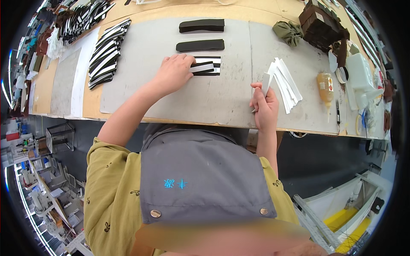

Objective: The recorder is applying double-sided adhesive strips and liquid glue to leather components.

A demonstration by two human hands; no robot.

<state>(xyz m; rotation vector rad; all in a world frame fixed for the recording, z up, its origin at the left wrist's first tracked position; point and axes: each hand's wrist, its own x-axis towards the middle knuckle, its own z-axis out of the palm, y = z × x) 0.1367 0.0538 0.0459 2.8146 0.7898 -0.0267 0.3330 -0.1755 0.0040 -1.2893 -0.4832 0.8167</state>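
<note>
My left hand (177,72) rests at the left end of a black strip with a white band (203,68), which lies across other black and white strips (208,60) on the grey mat. Its fingertips touch the strips; the palm is hidden. Beyond them lie two stacks of black strips, the nearer (200,45) and the farther (201,25). My right hand (265,104) holds thin white strips (266,84) upright between thumb and fingers, just left of a fanned pile of white strips (287,87).
Overlapping black and white strips (107,54) lie at the left. On the right are an amber squeeze bottle (325,84), a pen (338,112), a white plastic container (360,80), a green cloth bundle (288,33) and dark brown stacked pieces (320,27). The table's front edge (198,122) runs before me.
</note>
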